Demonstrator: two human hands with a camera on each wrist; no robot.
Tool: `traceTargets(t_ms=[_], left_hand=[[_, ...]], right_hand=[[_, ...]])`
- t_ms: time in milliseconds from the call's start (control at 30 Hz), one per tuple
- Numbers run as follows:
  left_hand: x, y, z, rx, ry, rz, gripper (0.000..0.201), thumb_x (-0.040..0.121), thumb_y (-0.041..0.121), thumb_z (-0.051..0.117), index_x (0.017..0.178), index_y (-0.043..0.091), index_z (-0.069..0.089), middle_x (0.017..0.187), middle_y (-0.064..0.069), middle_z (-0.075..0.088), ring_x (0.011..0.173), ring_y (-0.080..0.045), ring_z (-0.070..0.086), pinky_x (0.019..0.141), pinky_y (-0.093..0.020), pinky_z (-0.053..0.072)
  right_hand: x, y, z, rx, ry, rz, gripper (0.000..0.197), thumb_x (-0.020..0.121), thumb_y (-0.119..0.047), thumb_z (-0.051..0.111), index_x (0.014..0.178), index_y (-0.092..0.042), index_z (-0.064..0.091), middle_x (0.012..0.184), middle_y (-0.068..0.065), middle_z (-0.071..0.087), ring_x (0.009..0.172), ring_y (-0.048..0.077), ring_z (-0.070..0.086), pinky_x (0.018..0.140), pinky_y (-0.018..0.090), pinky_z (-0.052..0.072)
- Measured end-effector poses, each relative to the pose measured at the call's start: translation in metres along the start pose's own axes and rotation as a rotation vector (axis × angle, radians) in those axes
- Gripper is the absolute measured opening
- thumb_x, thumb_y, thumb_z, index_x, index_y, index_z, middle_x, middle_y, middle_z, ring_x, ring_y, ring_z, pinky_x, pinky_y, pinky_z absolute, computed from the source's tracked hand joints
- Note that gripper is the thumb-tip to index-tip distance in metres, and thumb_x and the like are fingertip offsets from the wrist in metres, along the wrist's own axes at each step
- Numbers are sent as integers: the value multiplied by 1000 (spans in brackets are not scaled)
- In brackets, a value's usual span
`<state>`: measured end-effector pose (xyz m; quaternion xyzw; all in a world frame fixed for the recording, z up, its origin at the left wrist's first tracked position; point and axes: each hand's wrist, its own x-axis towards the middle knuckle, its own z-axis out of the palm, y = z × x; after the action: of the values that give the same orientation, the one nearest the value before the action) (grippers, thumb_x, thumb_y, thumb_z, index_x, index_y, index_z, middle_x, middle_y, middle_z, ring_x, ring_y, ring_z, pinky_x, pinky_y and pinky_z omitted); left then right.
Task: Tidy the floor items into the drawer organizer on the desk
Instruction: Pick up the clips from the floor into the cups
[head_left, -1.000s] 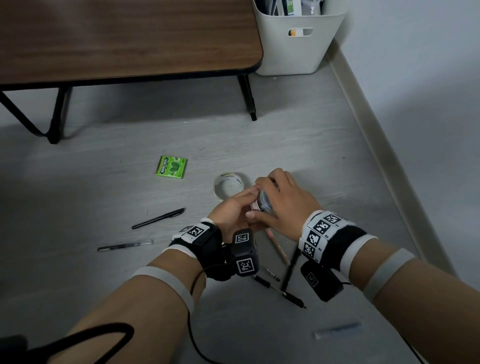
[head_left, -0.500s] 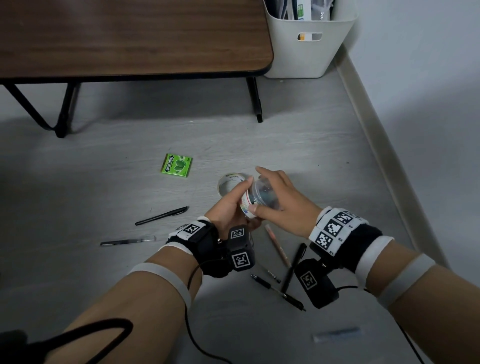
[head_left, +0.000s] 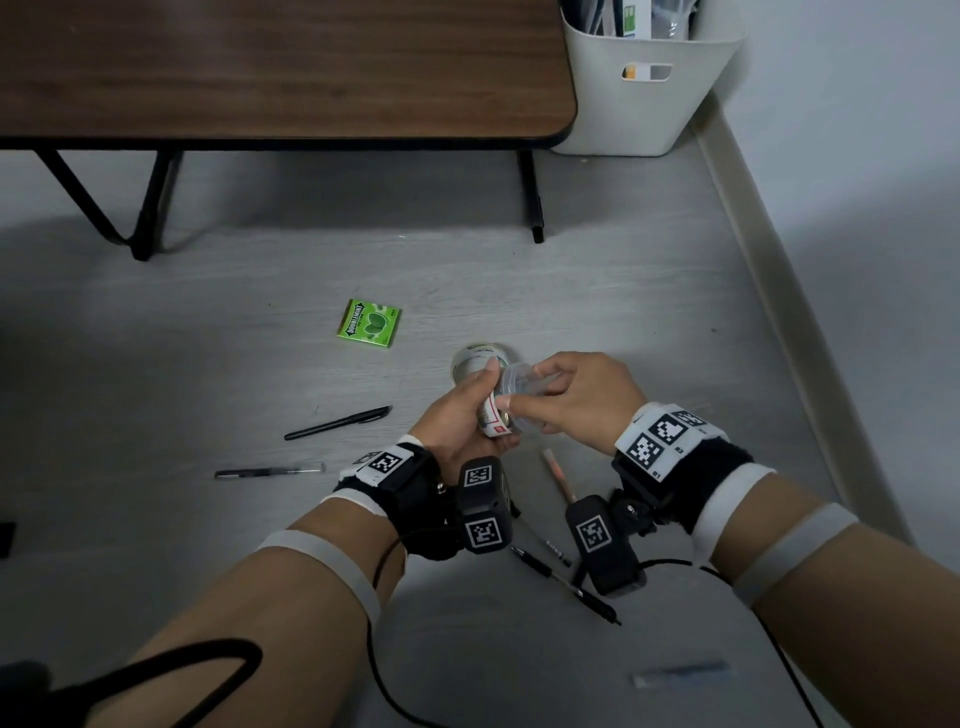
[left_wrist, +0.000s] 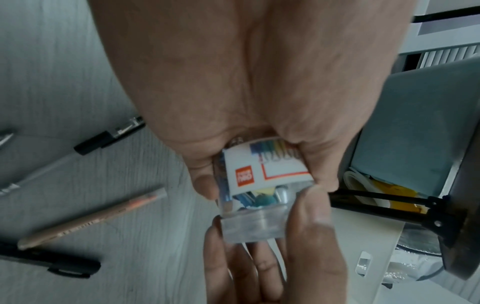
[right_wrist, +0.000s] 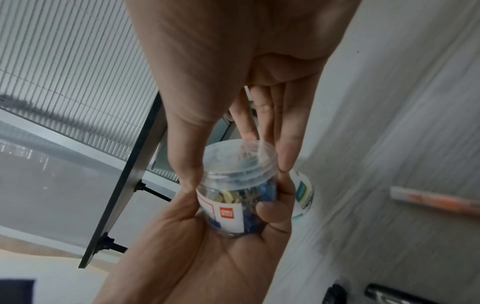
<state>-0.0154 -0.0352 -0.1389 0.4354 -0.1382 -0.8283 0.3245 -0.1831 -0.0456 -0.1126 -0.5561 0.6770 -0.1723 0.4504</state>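
A grey wood-grain floor (head_left: 218, 364) runs under a brown desk (head_left: 270, 67) on black legs; a white storage bin (head_left: 644, 109) stands just beside the desk's right corner, against the pale wall (head_left: 857, 156). In front of the desk lie a green Doublemint gum pack (head_left: 369, 323), a roll of tape (head_left: 475, 361), black pens (head_left: 337, 423) and a pencil (head_left: 558, 475). The left hand (head_left: 457, 421) is wrapped round a clear jar of coloured clips (left_wrist: 262, 179), held above the floor near the tape. The right hand (head_left: 582, 397) pinches the jar's clear lid (right_wrist: 237, 159). Compared with a second ago, the hands sit slightly higher and the lid is more exposed.
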Motion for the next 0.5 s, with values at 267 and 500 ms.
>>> traceTargets(t_ms=[267,500], left_hand=[[-10,8,-32,-109,131,28,49,98,49,47,105,9,75,89,-9,72,69,-17,65,50,-23,45],[-31,48,-113,-341,437,85,48,85,50,55,105,6,62,82,-14,62,61,-23,55,47,-23,45]], right_hand=[[17,-24,39,42,-191,13,79,56,-70,75,117,-22,63,107,-4,67,92,15,71,74,40,63],[59,-51,88,-299,-149,-212,24,87,-27,61,110,-30,63,110,-3,59,100,18,64,95,40,51]])
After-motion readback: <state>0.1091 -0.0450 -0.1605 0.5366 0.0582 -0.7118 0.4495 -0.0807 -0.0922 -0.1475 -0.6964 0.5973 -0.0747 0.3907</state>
